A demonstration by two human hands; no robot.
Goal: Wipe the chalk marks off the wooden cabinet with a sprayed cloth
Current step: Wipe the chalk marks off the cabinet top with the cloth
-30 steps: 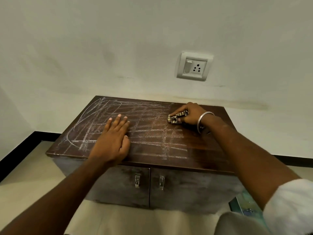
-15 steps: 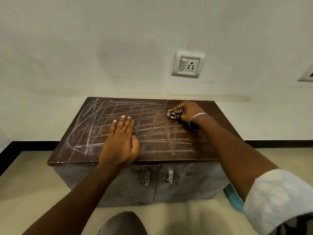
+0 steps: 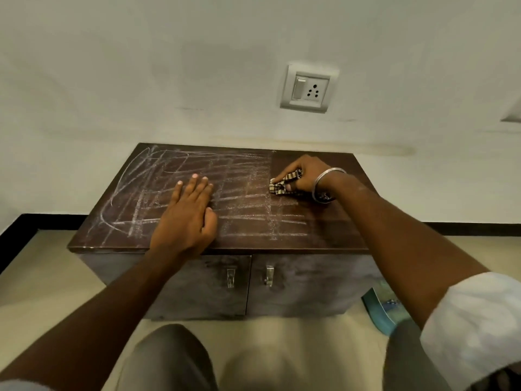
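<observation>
A low dark wooden cabinet (image 3: pixel 324 232) stands against the wall. White chalk marks (image 3: pixel 158 193) in lines and loops cover the left and middle of its top; the far right strip is free of chalk. My right hand (image 3: pixel 306 172), with a metal bangle at the wrist, presses a crumpled checked cloth (image 3: pixel 283 184) onto the top at the right edge of the chalked area. My left hand (image 3: pixel 187 218) lies flat, palm down, fingers together, on the chalked middle near the front edge.
A switch and socket plate (image 3: pixel 308 88) is on the wall above the cabinet. Two door handles (image 3: pixel 249 276) sit on the cabinet front. A teal flat object (image 3: pixel 380 309) lies on the floor at the right. My knees are below the cabinet front.
My right hand with the cloth has shifted slightly back toward me along the edge of the chalk. The camera view has swung and moved closer. My left hand stays flat in place.
</observation>
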